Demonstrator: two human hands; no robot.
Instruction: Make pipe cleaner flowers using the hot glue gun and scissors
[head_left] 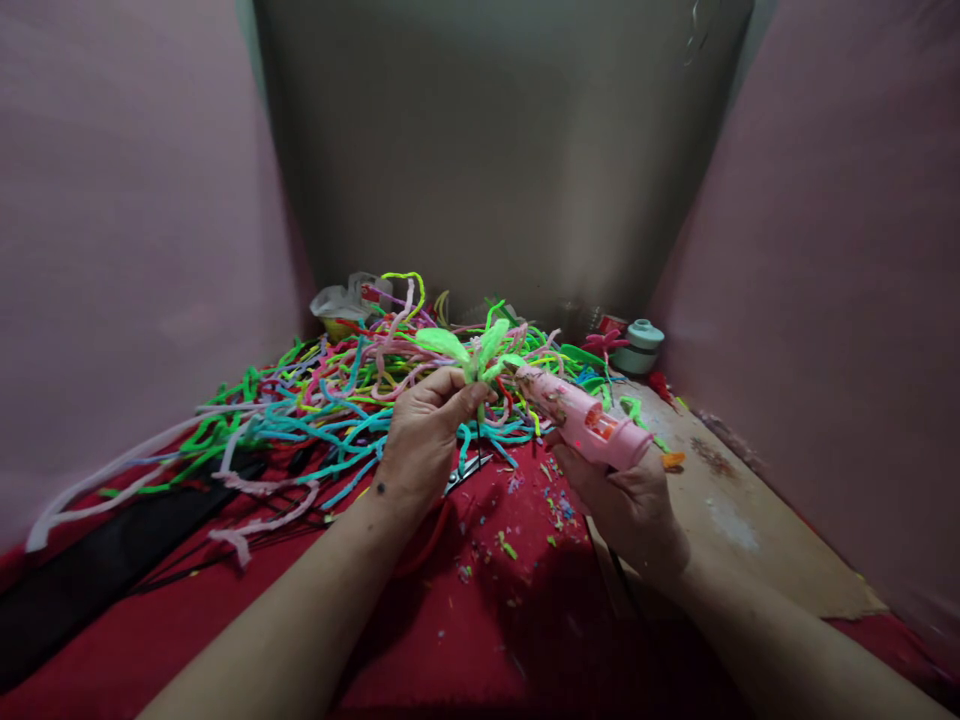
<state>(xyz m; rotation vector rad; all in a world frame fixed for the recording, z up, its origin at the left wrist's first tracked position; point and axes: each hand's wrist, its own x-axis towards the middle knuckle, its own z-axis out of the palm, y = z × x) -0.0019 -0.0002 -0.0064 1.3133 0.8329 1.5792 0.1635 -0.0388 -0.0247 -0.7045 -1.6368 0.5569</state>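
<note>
Between the thumb and fingers of my left hand (431, 430) is a green pipe-cleaner flower (491, 342) with several leaf-like petals and a thin dark stem hanging below. My right hand (626, 500) is wrapped round a pink glue gun (581, 415). Its nozzle end points left at the flower's right petal; whether the two touch I cannot tell. Brown residue marks the front of the gun. Below my left hand, scissors (469, 472) lie on the red cloth (465, 640), partly hidden by the hand.
A tangled heap of coloured pipe cleaners (352, 400) spreads behind my hands. To the right lie a stained brown board (750, 520) and a pale green lidded jar (641, 346). A black strip (112, 570) crosses the left side. Pink walls (825, 250) rise at both sides; fuzz scraps dot the cloth.
</note>
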